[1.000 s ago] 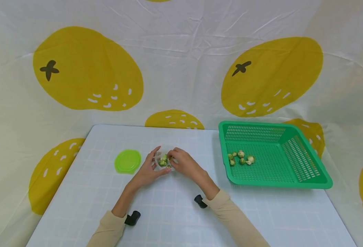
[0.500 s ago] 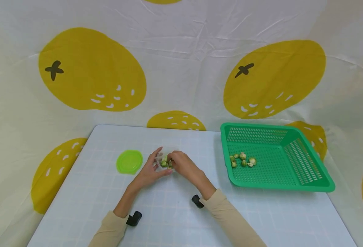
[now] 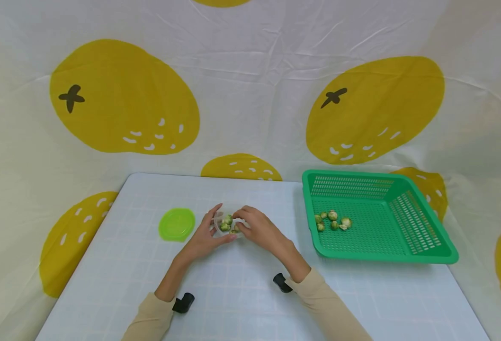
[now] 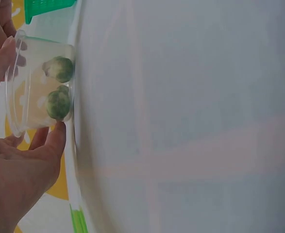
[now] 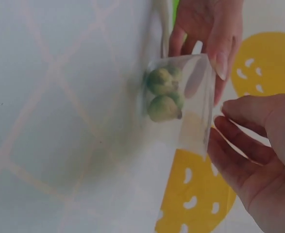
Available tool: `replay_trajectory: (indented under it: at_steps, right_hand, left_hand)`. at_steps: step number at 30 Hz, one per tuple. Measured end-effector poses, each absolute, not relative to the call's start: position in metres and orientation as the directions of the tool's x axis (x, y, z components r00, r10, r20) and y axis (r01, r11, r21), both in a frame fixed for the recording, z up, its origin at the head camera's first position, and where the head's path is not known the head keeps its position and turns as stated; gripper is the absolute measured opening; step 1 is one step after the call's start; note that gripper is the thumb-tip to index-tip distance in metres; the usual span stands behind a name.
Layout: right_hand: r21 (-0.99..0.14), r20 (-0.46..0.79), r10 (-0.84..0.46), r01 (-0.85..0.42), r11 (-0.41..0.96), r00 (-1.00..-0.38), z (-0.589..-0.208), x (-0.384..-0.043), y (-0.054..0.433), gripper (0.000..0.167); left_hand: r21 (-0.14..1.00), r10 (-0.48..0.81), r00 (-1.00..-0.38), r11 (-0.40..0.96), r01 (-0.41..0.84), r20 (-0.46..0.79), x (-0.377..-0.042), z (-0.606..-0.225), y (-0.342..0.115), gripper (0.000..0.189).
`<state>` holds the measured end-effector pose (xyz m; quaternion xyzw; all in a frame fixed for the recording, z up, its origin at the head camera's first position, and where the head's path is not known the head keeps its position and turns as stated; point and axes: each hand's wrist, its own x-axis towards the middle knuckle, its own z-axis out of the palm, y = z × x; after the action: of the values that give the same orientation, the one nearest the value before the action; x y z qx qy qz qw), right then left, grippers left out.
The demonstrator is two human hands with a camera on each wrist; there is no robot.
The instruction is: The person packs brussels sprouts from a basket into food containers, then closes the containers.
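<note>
A small clear plastic tub point(image 4: 33, 104) stands on the table with several Brussels sprouts point(image 3: 226, 223) inside. My left hand point(image 3: 202, 240) holds it from the left, thumb on the near side and fingers round the far side. Through its wall in the right wrist view, sprouts point(image 5: 164, 108) show at the bottom. My right hand point(image 3: 262, 231) is at the tub's right rim with loosely bent fingers. In the right wrist view its thumb and fingertips stand apart at the opening, and nothing shows between them.
A bright green round lid point(image 3: 176, 224) lies left of the tub. On the right stands a large green plastic basket point(image 3: 387, 255), with several more sprouts point(image 3: 334, 224) at its left end. A lemon-patterned cloth point(image 3: 250, 104) hangs behind the table.
My right hand has drawn back from inside the tub towards its right rim, and its fingers have spread. My left hand stays around the tub.
</note>
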<state>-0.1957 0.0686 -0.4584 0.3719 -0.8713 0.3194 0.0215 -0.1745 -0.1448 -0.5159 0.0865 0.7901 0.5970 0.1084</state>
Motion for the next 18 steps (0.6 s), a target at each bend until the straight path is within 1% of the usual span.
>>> replay_trajectory:
  at_steps: [5, 18]
  right_hand:
    - [-0.515, 0.316, -0.618, -0.677, 0.525, -0.720, -0.455, -0.194, 0.079, 0.020]
    - [-0.522, 0.317, -0.552, -0.628, 0.578, -0.771, -0.440, -0.195, 0.108, 0.018]
  left_hand:
    - [0.957, 0.256, -0.963, 0.291, -0.008, -0.086, -0.175, -0.517, -0.144, 0.105]
    - [0.954, 0.251, -0.964, 0.298, -0.013, -0.092, -0.176, -0.517, -0.144, 0.107]
